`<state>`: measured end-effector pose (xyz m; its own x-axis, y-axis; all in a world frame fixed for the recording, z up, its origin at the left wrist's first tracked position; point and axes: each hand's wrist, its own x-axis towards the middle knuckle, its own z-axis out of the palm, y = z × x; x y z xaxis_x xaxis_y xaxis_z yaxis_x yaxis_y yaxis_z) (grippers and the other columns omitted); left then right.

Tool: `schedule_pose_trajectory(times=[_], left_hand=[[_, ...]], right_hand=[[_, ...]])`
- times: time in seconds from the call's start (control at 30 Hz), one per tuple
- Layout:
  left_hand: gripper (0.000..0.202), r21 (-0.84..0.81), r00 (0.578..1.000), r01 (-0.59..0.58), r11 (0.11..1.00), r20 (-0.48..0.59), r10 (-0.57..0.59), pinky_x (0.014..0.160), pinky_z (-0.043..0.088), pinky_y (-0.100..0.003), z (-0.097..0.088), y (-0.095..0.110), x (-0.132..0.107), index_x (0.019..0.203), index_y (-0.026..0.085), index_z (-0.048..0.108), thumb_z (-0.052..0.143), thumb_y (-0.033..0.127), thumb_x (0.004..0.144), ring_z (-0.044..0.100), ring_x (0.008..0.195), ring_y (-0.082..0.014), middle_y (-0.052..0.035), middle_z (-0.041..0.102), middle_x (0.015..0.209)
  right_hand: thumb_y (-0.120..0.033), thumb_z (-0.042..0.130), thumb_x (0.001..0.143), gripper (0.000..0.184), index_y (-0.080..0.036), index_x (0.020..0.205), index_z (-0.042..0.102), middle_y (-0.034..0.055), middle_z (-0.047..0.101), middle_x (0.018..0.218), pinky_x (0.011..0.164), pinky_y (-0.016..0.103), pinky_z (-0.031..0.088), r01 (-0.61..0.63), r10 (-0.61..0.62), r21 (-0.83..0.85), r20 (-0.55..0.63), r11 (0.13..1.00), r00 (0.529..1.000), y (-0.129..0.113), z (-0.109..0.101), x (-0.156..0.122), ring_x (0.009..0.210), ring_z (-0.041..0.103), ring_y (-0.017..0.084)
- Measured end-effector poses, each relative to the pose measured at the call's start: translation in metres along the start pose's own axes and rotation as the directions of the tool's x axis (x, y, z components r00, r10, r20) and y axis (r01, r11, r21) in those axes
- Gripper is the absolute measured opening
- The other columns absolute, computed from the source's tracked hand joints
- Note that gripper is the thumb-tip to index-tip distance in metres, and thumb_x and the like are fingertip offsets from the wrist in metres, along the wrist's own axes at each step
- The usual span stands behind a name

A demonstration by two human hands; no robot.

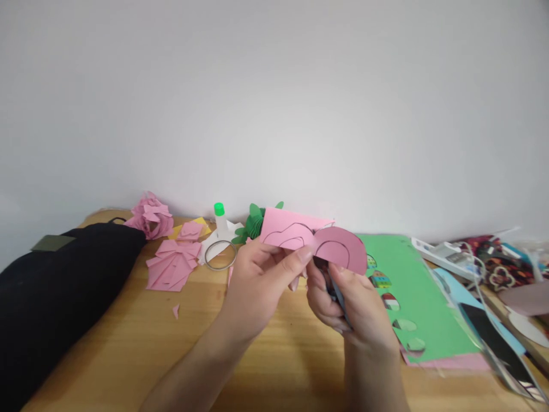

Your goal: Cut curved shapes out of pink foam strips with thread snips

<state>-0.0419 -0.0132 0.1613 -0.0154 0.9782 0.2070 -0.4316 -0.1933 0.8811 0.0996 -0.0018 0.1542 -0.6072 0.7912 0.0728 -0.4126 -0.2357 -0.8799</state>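
Observation:
My left hand (pixel 257 280) pinches a piece of pink paper (pixel 295 234) with black drawn curves, held above the wooden table (pixel 278 355). My right hand (pixel 343 297) is closed round a pair of scissors (pixel 337 289) whose blades reach into the paper; a rounded pink flap (pixel 343 249) curls over to the right above that hand. Most of the scissors is hidden by my fingers.
A black bag (pixel 55 286) lies at the left. Pink folded paper scraps (pixel 171 260), a glue bottle with a green cap (pixel 221 220), a ring (pixel 219 254) and green paper leaves (pixel 253 223) sit behind. Green sheet with cut-outs (pixel 412 292) and clutter (pixel 493 263) at right.

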Motion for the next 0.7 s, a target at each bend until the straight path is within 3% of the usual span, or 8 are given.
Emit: schedule_pose_trajectory(times=[0.43, 0.7], left_hand=[[0.024, 0.007, 0.999, -0.002, 1.000, 0.038, 0.002, 0.053, 0.039, -0.018, -0.0027, 0.0024, -0.0004, 0.062, 0.019, 0.066, 0.066, 0.020, 0.086, 0.046, 0.052, -0.0056, 0.0058, 0.054, 0.054], [0.031, 0.048, 0.994, 0.049, 0.998, 0.100, -0.054, 0.051, 0.039, -0.020, -0.0072, 0.0057, 0.0022, 0.053, 0.019, 0.065, 0.066, 0.017, 0.084, 0.046, 0.049, -0.0064, 0.0054, 0.052, 0.047]], right_hand=[[-0.047, 0.055, 0.096, 0.035, -0.018, 0.076, 0.055, -0.0115, 0.028, 0.047, 0.033, 0.014, 0.011, 0.075, -0.076, -0.069, -0.016, 0.995, 0.997, 0.0029, -0.0034, -0.0023, 0.036, 0.013, 0.003], [-0.046, 0.053, 0.097, 0.039, -0.019, 0.069, 0.051, -0.0110, 0.028, 0.045, 0.034, 0.016, 0.011, 0.035, -0.042, -0.143, -0.051, 0.989, 0.998, 0.0029, -0.0081, -0.0045, 0.037, 0.014, 0.005]])
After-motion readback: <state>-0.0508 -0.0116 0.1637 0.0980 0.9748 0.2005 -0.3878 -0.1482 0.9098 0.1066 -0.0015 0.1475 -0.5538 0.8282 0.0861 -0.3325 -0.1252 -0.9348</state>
